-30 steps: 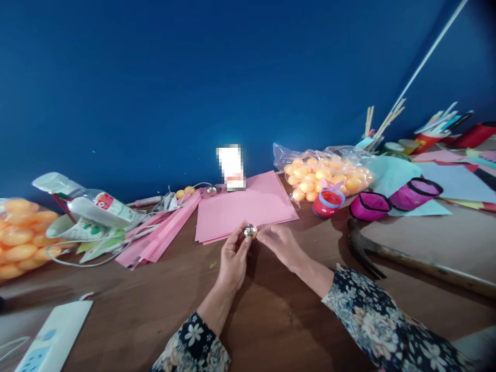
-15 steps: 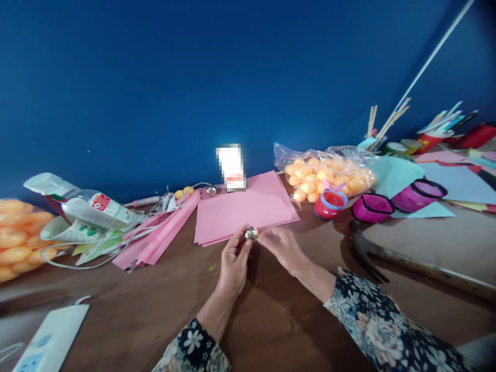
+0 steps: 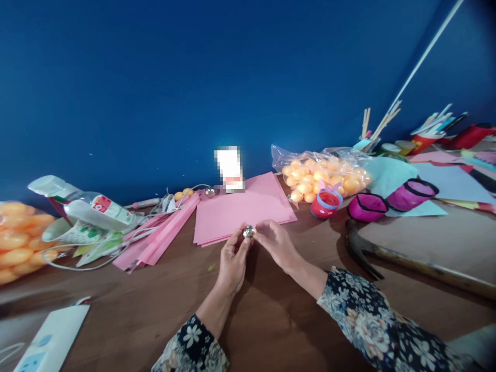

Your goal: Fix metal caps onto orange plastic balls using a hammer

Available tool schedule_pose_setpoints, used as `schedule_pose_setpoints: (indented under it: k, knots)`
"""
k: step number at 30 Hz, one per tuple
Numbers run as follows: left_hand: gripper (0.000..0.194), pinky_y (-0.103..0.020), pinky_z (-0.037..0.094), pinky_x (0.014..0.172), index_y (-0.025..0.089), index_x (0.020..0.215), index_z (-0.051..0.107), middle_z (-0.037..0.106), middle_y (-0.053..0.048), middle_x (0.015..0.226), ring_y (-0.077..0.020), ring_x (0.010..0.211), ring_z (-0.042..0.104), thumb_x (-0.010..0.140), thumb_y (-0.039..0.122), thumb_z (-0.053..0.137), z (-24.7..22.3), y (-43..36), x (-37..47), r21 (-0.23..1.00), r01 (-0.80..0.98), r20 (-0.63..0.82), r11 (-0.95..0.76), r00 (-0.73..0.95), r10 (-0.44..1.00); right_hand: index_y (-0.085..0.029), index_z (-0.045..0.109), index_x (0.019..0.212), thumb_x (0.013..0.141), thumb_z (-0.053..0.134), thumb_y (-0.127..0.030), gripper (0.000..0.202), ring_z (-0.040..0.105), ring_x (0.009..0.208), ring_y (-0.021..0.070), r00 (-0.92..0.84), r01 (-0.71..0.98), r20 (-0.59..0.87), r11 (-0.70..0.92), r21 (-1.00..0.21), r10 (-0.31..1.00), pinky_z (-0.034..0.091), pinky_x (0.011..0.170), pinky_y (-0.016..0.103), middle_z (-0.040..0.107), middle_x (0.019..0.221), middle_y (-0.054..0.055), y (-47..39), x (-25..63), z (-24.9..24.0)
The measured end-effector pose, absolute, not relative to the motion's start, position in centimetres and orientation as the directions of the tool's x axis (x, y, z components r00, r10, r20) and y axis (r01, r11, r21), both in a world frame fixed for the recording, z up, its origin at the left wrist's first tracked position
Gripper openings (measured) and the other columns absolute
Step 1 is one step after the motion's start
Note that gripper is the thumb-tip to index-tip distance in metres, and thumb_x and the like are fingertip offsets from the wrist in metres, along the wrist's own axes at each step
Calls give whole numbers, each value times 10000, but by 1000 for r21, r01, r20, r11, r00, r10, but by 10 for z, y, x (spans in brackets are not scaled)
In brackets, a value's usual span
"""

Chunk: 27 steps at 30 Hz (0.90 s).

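Note:
Between the thumb and fingers of my left hand is a small shiny silver ball, held above the wooden table just in front of a stack of pink paper sheets. My right hand comes in from the right. Its thumb and index finger are pinched together at the ball's right edge, covering part of that side. A similar small silver ball lies beyond the paper's back left corner.
Pink paper strips, a clear plastic bottle and a power strip lie left. To the right are a bag of orange balls, a red cup, magenta fabric cups and a claw hammer.
My right fingertips have moved in slightly against the ball's right side. The left hand keeps its grip, and the whole view has shifted slightly.

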<state>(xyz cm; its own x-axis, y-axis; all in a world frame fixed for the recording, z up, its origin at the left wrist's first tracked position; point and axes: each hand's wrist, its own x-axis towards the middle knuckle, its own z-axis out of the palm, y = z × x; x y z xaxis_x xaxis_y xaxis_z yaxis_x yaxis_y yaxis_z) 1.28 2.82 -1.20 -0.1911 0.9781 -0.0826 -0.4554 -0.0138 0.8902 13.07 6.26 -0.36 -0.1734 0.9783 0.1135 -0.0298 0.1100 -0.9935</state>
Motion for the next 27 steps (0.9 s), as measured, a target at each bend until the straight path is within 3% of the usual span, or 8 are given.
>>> schedule_pose_setpoints:
  k: [8,15,21,27]
  knots:
    - [414,-362,353,987,211,1137,563,584,-69,1189,-177,1058,551,729,230,628,-8,24,12,829,-559,-124,14,-160,979,-193,540,967,758,609,-275,234,604,893,186,-272,-113,149,122,-986,951,482,809,320,632,959,51,57,132,-3]
    - [482,-349,393,946,185,1171,533,627,-84,1114,-197,1043,563,707,247,649,-8,24,11,859,-510,-139,38,-161,977,-212,512,1007,783,581,-270,241,606,849,174,-266,-21,209,211,-977,941,500,753,298,624,955,46,53,131,-5]
    - [447,-330,400,938,191,1120,575,630,-83,1115,-197,1035,569,687,252,669,-7,24,11,861,-506,-150,54,-152,977,-233,509,1107,777,580,-190,341,534,1033,199,-306,82,346,387,-918,887,429,908,351,564,1114,66,52,132,-2]
    - [413,-335,454,859,209,1127,573,631,-85,1110,-207,1001,587,737,337,610,-3,22,12,806,-591,-158,39,-151,976,-230,515,1083,776,589,-195,318,538,1008,203,-260,128,361,403,-906,896,431,895,349,579,1077,56,51,133,2]
